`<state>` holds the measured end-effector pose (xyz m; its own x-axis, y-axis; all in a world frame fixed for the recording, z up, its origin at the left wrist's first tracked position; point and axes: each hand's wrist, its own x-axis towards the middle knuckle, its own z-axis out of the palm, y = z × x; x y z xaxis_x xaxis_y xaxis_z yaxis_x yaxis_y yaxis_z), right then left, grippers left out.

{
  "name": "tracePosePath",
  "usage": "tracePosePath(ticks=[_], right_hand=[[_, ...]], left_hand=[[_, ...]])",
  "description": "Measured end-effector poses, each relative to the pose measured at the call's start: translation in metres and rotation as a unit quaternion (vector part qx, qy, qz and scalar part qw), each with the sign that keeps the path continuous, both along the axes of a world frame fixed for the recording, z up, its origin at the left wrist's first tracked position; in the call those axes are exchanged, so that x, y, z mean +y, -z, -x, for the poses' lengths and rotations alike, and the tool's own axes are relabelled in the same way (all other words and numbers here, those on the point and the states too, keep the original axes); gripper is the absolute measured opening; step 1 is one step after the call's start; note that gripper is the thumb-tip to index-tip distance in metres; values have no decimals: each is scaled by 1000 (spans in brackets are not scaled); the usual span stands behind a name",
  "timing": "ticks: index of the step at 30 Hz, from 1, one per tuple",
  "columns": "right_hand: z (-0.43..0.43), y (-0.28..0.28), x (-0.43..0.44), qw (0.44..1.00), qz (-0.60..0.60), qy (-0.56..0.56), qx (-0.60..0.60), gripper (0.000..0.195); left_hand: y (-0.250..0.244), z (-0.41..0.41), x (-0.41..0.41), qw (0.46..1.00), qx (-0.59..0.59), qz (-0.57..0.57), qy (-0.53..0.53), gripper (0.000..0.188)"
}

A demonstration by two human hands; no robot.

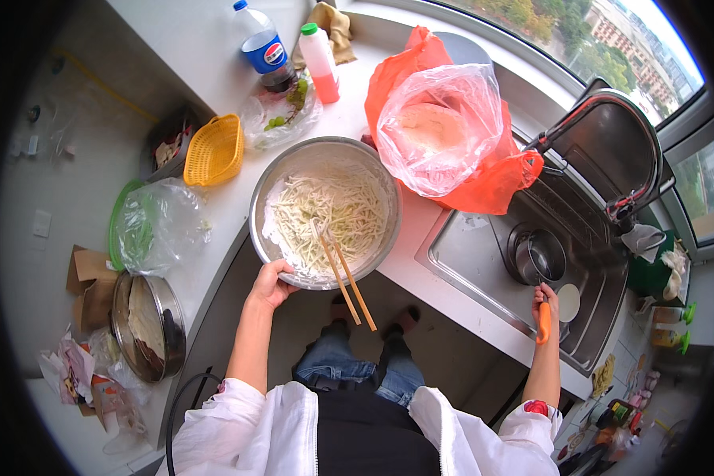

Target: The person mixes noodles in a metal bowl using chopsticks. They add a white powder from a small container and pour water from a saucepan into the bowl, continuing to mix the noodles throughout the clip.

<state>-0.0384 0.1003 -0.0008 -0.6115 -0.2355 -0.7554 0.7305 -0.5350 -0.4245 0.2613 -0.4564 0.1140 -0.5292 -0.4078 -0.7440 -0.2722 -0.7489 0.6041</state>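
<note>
My left hand [272,284] grips the near left rim of a wide stainless steel bowl [345,150], thumb over the edge. Pale shredded vegetable [309,199] coated in white flour fills its bottom. A pair of wooden chopsticks [352,284] leans in the shreds, with the thick ends jutting over the near rim. Over the sink [470,238], my right hand [545,300] is closed round the orange handle of a metal ladle [548,253]. The ladle's round cup looks shiny inside; whether it holds water I cannot tell.
An open flour bag [434,134] in a red plastic bag [482,193] stands between bowl and sink. Behind are a Pepsi bottle [268,53], a green-capped bottle [320,65] and grapes [276,122]. A yellow basket [215,152] and a round metal pan [149,327] sit left.
</note>
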Motion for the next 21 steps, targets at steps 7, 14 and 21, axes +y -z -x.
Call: tracePosePath(ticks=[7, 14, 21], right_hand=[[18, 26, 2, 995, -82, -54, -23, 16], [8, 6, 12, 790, -503, -316, 150, 29], [-117, -182, -194, 481, -495, -405, 600, 61]], left_hand=[[-4, 1, 7, 1000, 1, -8, -12, 48], [3, 4, -5, 999, -1, -32, 17, 50], [4, -7, -9, 998, 25, -47, 29, 47]])
